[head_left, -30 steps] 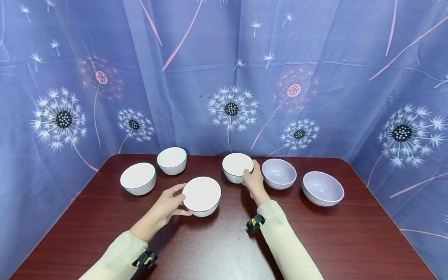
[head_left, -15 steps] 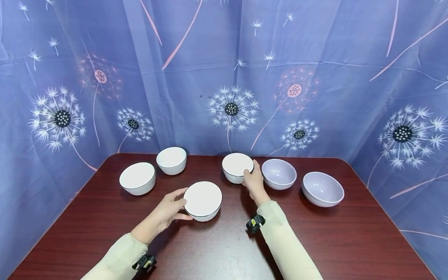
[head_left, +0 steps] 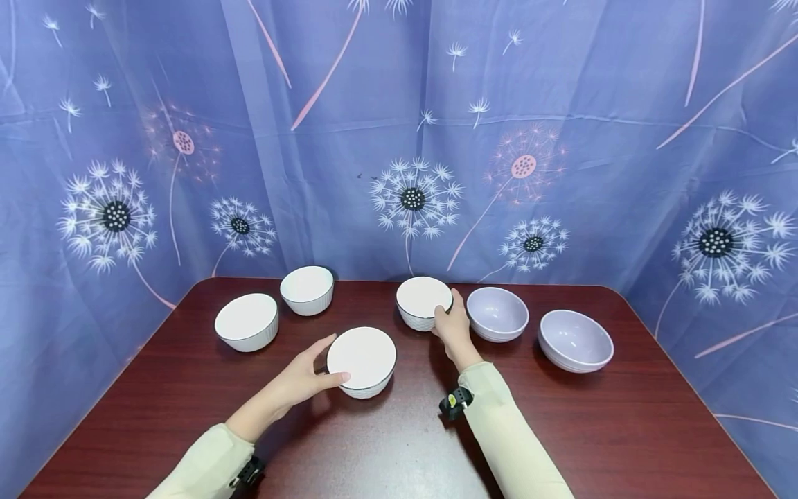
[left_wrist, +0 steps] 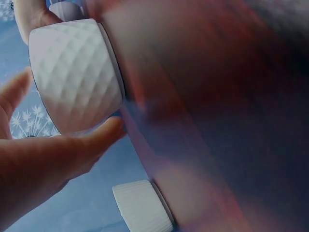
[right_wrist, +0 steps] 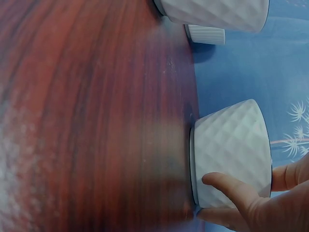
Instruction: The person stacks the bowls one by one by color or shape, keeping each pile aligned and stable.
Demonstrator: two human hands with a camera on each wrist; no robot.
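Note:
A white bowl (head_left: 368,360) with a diamond-embossed side and a thin dark rim sits near the table's middle. My left hand (head_left: 303,380) grips its left side, thumb over the near rim. In the left wrist view, one fingertip lies low by the base of this bowl (left_wrist: 77,77). Farther back stands a second white diamond-embossed bowl (head_left: 420,298). My right hand (head_left: 454,329) holds its right side, with the thumb at the rim. In the right wrist view, fingers (right_wrist: 236,191) lie against the patterned wall of that bowl (right_wrist: 231,150).
Two white ribbed bowls, one nearer (head_left: 247,322) and one at the back (head_left: 307,291), stand on the left. To the right are two lavender bowls, one beside my right hand (head_left: 497,314) and one farther out (head_left: 575,341). A blue dandelion-print curtain (head_left: 349,173) hangs behind the dark red table (head_left: 386,450).
The left bowl has come slightly nearer to me. My left thumb has shifted to its near rim, and the finger that showed below it is hidden. The right hand stays on its bowl.

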